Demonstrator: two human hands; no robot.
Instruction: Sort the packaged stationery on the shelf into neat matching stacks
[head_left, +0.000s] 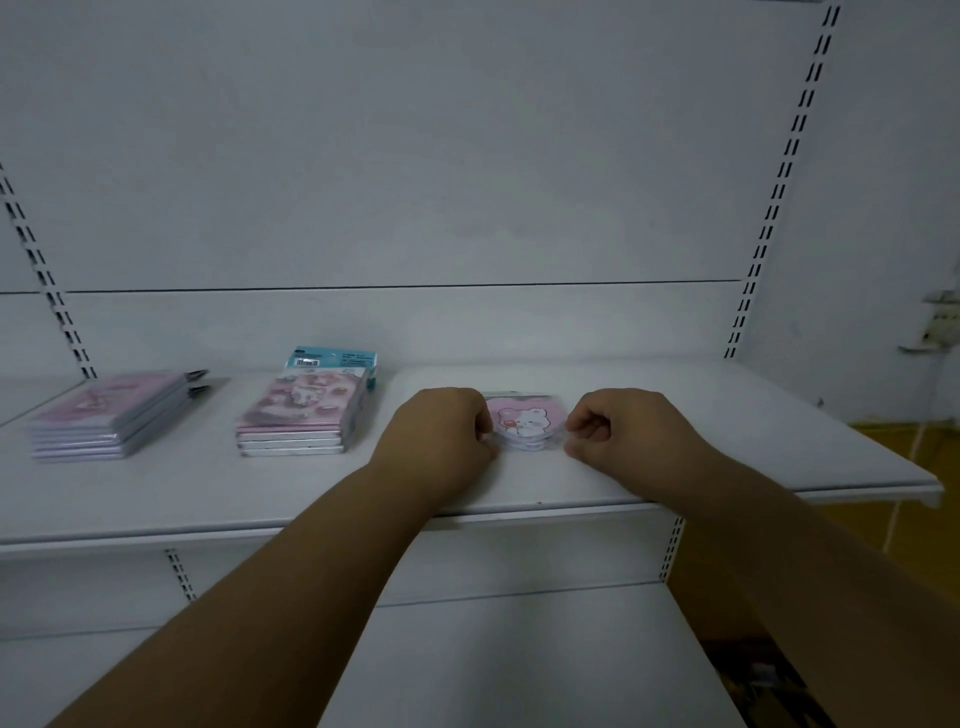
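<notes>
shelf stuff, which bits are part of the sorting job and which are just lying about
Part of the job:
- bear packets, pinched by left hand and right hand
- middle stack of pink packs
- far-left stack of pink packs
- shelf

Just lying about:
- wall fitting with cable

Your left hand (445, 422) and right hand (618, 422) cover both sides of the little pink pack (524, 422), so you cannot see its edges or how many lie there. Your fingertips are tucked out of sight. The print on the blue card (332, 358) is too small to read. The pink stack (111, 415) on the left is blurry.
</notes>
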